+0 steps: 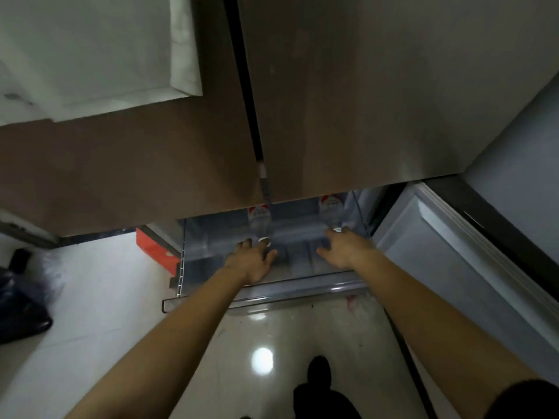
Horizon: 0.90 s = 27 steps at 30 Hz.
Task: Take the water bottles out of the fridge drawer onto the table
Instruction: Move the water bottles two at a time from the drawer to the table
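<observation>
The clear plastic fridge drawer (260, 293) is pulled out low in front of me. Two water bottles lie inside it, caps toward me. The left bottle (259, 220) has a red and white label and a white cap just at the fingertips of my left hand (252, 261). The right bottle (331, 208) lies under the fridge front, its white cap beside the fingers of my right hand (343, 247). Both hands reach into the drawer with fingers spread, and neither is closed around a bottle.
Brown fridge doors (348, 95) overhang the drawer from above. An open lower door (447, 255) stands at the right. A red box (157, 251) sits left of the drawer, a dark bag (21, 309) on the floor at far left. My foot (319, 370) stands on the shiny tiles.
</observation>
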Available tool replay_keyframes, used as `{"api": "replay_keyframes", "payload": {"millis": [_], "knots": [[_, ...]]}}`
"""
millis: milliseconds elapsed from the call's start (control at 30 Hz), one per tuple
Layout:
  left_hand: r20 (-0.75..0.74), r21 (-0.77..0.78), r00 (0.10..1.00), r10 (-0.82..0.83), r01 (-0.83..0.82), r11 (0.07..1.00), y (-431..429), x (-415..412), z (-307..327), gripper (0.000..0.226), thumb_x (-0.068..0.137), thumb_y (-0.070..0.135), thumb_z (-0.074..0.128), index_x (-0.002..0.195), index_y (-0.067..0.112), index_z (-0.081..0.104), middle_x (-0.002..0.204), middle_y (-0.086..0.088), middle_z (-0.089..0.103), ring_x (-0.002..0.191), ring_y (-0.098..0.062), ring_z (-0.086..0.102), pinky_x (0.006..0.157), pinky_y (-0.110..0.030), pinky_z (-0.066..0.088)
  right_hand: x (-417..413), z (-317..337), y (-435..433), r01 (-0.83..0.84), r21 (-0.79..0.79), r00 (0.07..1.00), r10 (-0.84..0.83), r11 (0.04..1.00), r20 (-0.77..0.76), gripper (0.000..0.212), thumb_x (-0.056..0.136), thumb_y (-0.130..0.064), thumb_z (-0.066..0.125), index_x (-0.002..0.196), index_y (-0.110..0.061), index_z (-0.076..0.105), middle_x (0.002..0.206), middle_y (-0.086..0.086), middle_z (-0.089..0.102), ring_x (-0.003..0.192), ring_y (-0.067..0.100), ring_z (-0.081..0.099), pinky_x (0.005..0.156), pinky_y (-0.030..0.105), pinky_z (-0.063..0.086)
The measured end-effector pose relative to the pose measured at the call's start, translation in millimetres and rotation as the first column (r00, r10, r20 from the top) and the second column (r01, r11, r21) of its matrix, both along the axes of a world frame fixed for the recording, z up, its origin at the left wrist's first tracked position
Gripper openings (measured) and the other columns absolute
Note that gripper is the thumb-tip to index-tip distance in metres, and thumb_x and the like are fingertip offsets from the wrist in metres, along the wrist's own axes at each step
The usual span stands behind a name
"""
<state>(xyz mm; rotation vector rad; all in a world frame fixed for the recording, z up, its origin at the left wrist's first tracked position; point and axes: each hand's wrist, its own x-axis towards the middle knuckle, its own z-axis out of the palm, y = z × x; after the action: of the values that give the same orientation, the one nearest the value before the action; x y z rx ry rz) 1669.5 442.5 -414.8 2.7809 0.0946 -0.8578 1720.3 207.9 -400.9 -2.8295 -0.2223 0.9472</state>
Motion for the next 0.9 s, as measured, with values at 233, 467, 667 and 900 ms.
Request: {"api": "replay_keyframes", "payload": {"millis": [233, 467, 667, 900], "knots": [[-0.099, -0.027, 0.993, 0.07, -0.073, 0.997, -11.1, 29.0, -34.5, 0.062, 0.103, 0.056, 0.022, 0.158, 0.031, 0.011, 0.163, -0.02, 0.014, 0.149, -0.039, 0.012, 0.118, -0.05, 0.019, 41.1, -40.9, -0.8, 0.033, -0.028, 0.991, -0.036, 0.999, -0.129, 0.079, 0.097, -0.053, 0.051, 0.16, -0.025, 0.012, 0.167, 0.011, 0.008, 0.151, 0.035, 0.02, 0.116, 0.045, 0.03], [-0.067, -0.069, 0.994, 0.082, -0.087, 0.994, -6.1, 30.1, -34.2, 0.054, 0.105, 0.047, 0.032, 0.156, 0.03, 0.024, 0.155, -0.021, 0.034, 0.139, -0.04, 0.037, 0.113, -0.044, 0.032, 41.0, -46.2, -0.1, 0.061, -0.019, 0.991, -0.062, 0.998, -0.117, 0.084, 0.093, -0.048, 0.062, 0.159, -0.028, 0.015, 0.167, 0.014, 0.005, 0.147, 0.039, 0.027, 0.116, 0.045, 0.035], [-0.19, -0.022, 0.98, -0.052, 0.049, 0.999, 7.6, 8.8, -12.9, 0.049, 0.102, 0.044, 0.042, 0.148, 0.03, 0.037, 0.143, -0.015, 0.05, 0.123, -0.033, 0.051, 0.107, -0.045, 0.041, 18.1, -24.9, 11.3, -0.057, -0.023, 0.972, 0.05, 0.998, -0.231, 0.081, 0.09, -0.051, 0.066, 0.155, -0.018, 0.031, 0.157, 0.011, 0.035, 0.138, 0.033, 0.042, 0.109, 0.039, 0.04], [-0.223, -0.135, 0.975, -0.018, -0.012, 0.991, 9.6, 4.5, -16.4, 0.068, 0.098, 0.036, 0.056, 0.155, 0.025, 0.023, 0.158, -0.012, 0.03, 0.142, -0.033, 0.034, 0.115, -0.042, 0.027, -0.7, -32.0, 10.0, 0.236, 0.073, 0.891, -0.186, 0.969, -0.415, 0.084, 0.087, -0.06, 0.065, 0.149, -0.011, 0.036, 0.14, 0.013, 0.049, 0.128, 0.033, 0.047, 0.113, 0.044, 0.037]]}}
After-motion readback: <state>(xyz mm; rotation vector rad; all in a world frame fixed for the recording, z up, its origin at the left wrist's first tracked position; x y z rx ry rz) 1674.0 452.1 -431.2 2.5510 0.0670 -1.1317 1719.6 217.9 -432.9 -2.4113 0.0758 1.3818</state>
